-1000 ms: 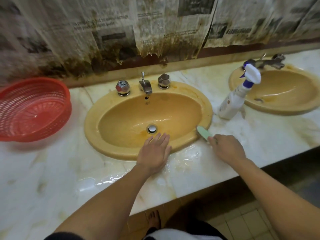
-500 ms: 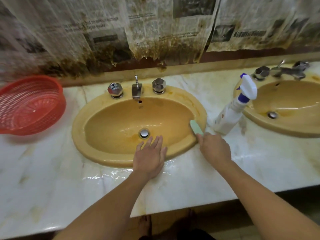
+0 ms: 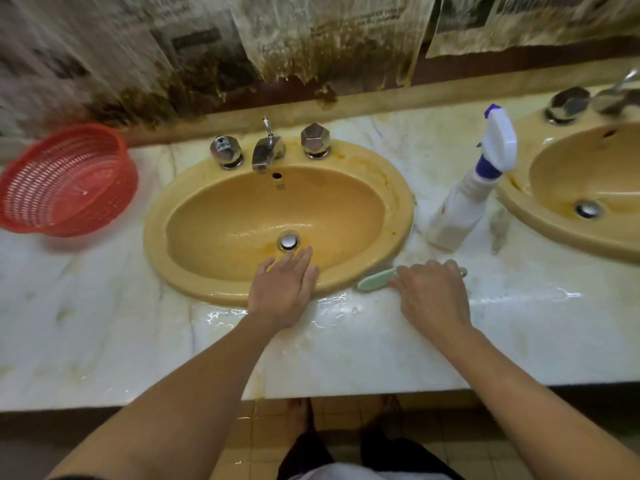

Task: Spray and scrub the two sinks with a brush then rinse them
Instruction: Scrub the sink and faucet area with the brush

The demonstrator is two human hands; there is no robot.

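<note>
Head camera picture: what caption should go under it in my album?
Left hand rests flat on the yellow sink rim while the right hand grips a green brush beside it.

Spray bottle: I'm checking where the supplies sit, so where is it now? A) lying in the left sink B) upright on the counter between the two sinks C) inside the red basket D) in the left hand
B: the spray bottle stands upright on the marble counter, between the left sink and the right sink, touched by neither hand.
</note>
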